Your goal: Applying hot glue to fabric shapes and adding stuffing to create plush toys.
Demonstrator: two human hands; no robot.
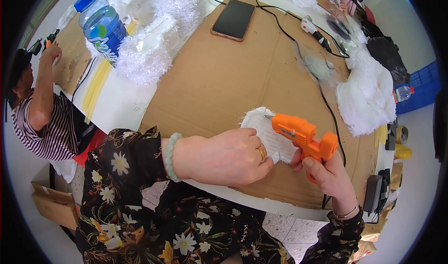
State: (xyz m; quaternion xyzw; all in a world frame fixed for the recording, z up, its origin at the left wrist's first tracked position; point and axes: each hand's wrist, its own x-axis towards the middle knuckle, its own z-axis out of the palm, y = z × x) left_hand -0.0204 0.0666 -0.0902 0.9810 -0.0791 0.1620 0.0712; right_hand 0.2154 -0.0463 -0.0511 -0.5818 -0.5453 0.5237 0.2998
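White fabric (262, 128) is partly hidden by hands (226, 156) and glue gun (298, 132).

— How is the left arm (116, 170) held?
— It is bent across the front, and the left grip (228, 154) is turned with its back upward. The fingers (248, 133) are curled under, the tips mostly hidden, with the left thumb (266, 165) laid near them.
— And the right arm (338, 236)?
— It is extended from the lower right. The right grip (329, 175) is closed, the right thumb (315, 168) pointed up and leftward.
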